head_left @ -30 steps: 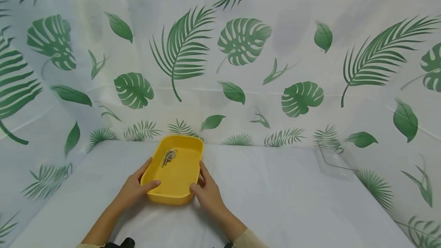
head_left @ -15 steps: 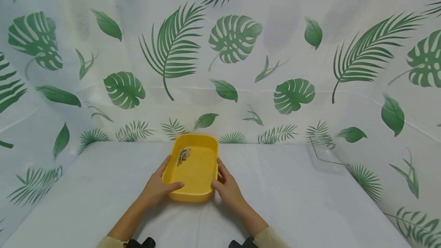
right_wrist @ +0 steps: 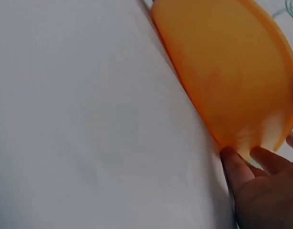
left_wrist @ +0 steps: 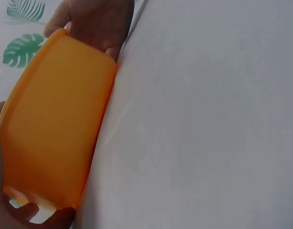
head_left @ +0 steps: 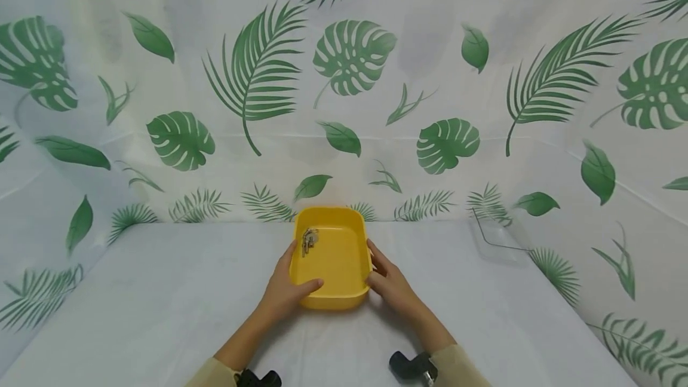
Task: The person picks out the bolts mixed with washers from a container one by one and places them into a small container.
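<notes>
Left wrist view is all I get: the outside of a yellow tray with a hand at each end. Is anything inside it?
Observer: Yes. From the head view, a small bunch of metal keys lies in the tray.
Operator: Ooh! In the middle, or off to one side?
Observer: Off to one side: the keys lie toward the far left, and the near part of the tray's floor is bare.
Operator: Anything else on that white table?
Observer: Yes, the head view shows a clear, box-like thing near the far right corner of the table. It is too see-through to tell whether it holds anything.
</notes>
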The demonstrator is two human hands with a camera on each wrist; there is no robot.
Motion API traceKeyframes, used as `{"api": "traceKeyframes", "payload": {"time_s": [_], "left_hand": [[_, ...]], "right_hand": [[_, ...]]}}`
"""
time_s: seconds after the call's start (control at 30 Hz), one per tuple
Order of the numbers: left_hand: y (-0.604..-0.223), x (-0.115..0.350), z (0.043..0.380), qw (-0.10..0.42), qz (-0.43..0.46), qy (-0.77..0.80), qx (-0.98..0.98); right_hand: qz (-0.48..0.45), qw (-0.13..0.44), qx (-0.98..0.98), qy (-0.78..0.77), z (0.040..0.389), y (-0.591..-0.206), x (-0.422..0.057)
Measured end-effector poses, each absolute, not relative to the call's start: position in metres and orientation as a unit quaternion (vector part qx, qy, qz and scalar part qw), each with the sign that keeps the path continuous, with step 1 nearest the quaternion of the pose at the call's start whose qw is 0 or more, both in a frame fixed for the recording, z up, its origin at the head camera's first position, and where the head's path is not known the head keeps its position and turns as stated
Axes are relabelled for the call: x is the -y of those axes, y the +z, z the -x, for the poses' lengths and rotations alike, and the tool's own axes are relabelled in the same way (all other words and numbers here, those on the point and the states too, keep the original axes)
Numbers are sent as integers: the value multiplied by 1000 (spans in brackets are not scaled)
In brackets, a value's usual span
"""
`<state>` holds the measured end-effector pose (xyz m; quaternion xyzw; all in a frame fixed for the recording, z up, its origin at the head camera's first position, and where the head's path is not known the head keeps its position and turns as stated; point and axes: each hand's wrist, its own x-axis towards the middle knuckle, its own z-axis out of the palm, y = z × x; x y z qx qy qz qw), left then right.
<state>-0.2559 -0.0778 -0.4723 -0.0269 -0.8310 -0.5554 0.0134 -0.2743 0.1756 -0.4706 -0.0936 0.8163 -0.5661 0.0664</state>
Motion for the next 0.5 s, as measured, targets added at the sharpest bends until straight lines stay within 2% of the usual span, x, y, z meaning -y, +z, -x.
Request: {"api": "traceKeyframes", "payload": {"time_s": [0.5], "left_hand": [[-482, 35, 279, 45, 57, -576, 815]], "right_hand": [[96, 93, -804, -580, 295, -469, -225]]}}
